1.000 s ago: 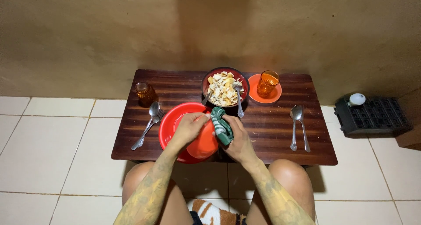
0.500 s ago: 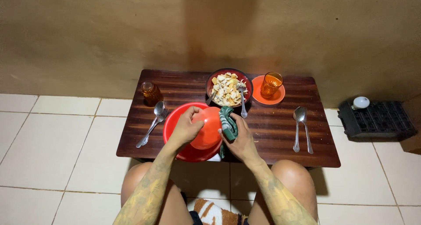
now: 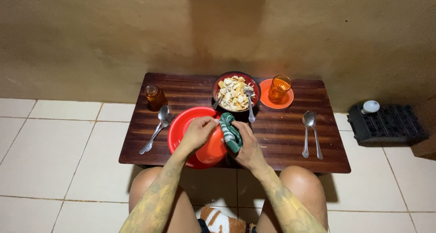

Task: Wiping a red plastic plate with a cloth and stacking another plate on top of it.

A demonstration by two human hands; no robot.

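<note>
At the table's point(image 3: 281, 137) near edge, the left hand point(image 3: 196, 134) grips a small orange bowl point(image 3: 212, 146) tilted above a red plate point(image 3: 179, 128). The right hand point(image 3: 247, 144), fingers closed, presses a green cloth point(image 3: 230, 132) against the bowl's rim.

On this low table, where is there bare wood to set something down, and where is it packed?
Bare wood lies between the cloth in the right hand and the spoon and fork pair at the right, and between the amber glass and the food bowl. It is crowded mid-table: the left hand holds an orange plate over the red plate.
</note>
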